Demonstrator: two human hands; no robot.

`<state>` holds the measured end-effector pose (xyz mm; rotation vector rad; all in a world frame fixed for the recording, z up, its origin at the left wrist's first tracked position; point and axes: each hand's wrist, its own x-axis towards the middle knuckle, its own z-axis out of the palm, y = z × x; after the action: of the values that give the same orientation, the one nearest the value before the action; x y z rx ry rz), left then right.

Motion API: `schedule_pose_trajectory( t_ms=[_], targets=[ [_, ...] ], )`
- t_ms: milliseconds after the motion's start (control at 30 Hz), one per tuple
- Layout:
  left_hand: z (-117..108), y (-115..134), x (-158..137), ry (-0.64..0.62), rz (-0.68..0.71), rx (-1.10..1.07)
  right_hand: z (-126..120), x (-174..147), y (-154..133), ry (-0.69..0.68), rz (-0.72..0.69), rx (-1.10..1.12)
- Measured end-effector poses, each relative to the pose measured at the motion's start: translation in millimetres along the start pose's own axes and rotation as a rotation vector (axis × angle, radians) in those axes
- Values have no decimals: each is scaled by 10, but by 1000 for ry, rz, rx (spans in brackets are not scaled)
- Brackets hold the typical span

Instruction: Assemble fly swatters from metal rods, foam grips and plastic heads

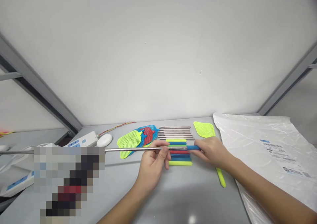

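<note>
Containers 1st: the white plastic mailer (247,144) is lying on the right side of the counter (173,191), w/ a shipping label (282,158) facing up; can't tell what, if anything, it's holding inside. Onto the hands: left hand (155,159) is holding a thin silver rod (131,149), grip closed w/ thumb & fingers around it near its R end. Right hand (211,151) is gripping a blue handle (193,147), grip narrow, fingers wrapped. Rod's R end is meeting the handle, but can't tell how far in it's sitting. Long axis of the pair is running L-R, approx level & roughly parallel to the counter's back edge, handle end pointing R, rod pointing L, passing a pixelated patch & apparently leaving the pic on that side. Both are hovering above the counter, partly over a row of loose handles (180,163) (lime, blue, red, green) that are also lying L-R. Behind those, a bunch of silver rods (175,131) is lying parallel. Just L of them, lime (128,140), red (148,136) & blue swatter heads (153,128) are overlapping. A lime fly swatter (205,129) is lying between the rods & mailer, partly hidden by the R hand/arm. Far L, a power strip (85,140) is sitting beside a white round gadget (104,140).
</note>
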<state>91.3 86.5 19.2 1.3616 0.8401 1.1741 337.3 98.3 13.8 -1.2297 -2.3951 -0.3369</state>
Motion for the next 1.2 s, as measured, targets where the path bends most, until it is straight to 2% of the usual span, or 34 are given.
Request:
schedule_pose_trajectory(
  t_ms=[167, 367, 467, 867, 1200],
  targets=[
    [-114, 68, 8, 136, 61, -45, 28, -23, 146, -16, 37, 47],
    [-341, 168, 117, 440, 137, -144, 68, -18, 269, -4, 100, 60],
    [-404, 206, 165, 515, 158, -147, 63, -17, 287, 10, 124, 59],
    [-344, 146, 126, 366, 33, 18, 45, -41, 336, 64, 126, -25],
    [-281, 163, 75, 344, 58, -54, 64, -39, 209, 82, 50, -107]
  ],
)
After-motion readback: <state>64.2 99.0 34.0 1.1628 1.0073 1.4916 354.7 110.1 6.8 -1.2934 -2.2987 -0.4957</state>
